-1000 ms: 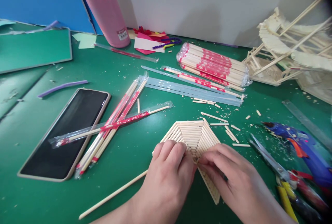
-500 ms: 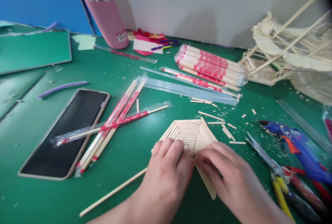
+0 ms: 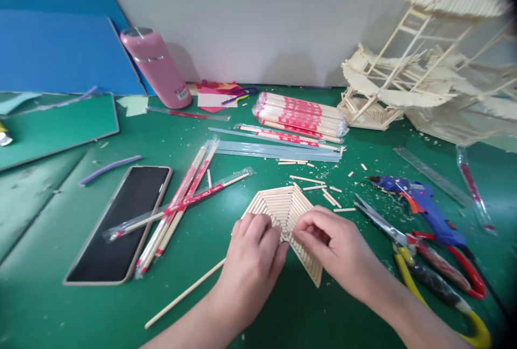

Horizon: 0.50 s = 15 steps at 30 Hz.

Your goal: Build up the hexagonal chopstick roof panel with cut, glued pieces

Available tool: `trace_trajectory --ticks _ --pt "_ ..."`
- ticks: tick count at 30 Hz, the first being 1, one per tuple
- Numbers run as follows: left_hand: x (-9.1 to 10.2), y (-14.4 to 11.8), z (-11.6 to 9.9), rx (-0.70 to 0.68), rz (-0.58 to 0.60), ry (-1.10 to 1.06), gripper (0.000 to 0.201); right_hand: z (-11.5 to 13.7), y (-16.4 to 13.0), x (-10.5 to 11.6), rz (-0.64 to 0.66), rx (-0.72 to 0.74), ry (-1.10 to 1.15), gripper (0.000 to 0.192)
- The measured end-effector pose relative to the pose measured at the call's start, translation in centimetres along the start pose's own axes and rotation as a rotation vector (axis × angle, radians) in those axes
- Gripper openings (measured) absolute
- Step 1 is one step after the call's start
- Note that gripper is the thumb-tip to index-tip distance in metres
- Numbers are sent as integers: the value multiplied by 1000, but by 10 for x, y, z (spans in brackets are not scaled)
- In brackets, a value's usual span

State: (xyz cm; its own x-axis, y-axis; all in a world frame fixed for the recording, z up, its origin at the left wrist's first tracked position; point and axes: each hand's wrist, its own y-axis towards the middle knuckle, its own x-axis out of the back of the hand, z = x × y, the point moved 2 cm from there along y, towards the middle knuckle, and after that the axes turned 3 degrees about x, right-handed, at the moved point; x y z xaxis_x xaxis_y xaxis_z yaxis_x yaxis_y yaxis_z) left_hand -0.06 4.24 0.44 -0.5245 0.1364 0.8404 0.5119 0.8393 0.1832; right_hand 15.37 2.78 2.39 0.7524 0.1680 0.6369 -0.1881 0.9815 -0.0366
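Observation:
A flat fan-shaped panel of glued wooden sticks [image 3: 283,206] lies on the green table [image 3: 194,306]. My left hand [image 3: 252,260] presses on its near left part with curled fingers. My right hand [image 3: 335,246] pinches the panel near its middle, fingertips meeting those of the left hand. Whether a loose stick sits between the fingertips is hidden. A long bare stick [image 3: 183,295] lies just left of my left wrist.
Wrapped chopsticks [image 3: 181,201] lie across a dark phone [image 3: 121,222] at left. A chopstick bundle [image 3: 301,114] and pink bottle [image 3: 155,69] stand behind. Scissors [image 3: 424,252], a blue glue gun [image 3: 420,203] and ruler [image 3: 430,174] lie right. A stick model [image 3: 424,69] fills the back right.
The camera has tilted up and pulled back, showing more wall and model. Both hands stay on the panel; the right hand's fingers have shifted slightly toward its centre.

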Motion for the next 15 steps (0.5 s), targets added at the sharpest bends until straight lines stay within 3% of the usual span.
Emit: trace_trajectory --ticks 3,7,15 --pt "0 0 0 -12 1 16 10 -3 -3 2 -104 -38 79 11" --pt "1 1 0 -14 5 15 9 -4 -9 -3 -167 20 45 9" --pt "3 1 0 -13 -5 18 11 -2 -14 -12 -155 82 -90 10"
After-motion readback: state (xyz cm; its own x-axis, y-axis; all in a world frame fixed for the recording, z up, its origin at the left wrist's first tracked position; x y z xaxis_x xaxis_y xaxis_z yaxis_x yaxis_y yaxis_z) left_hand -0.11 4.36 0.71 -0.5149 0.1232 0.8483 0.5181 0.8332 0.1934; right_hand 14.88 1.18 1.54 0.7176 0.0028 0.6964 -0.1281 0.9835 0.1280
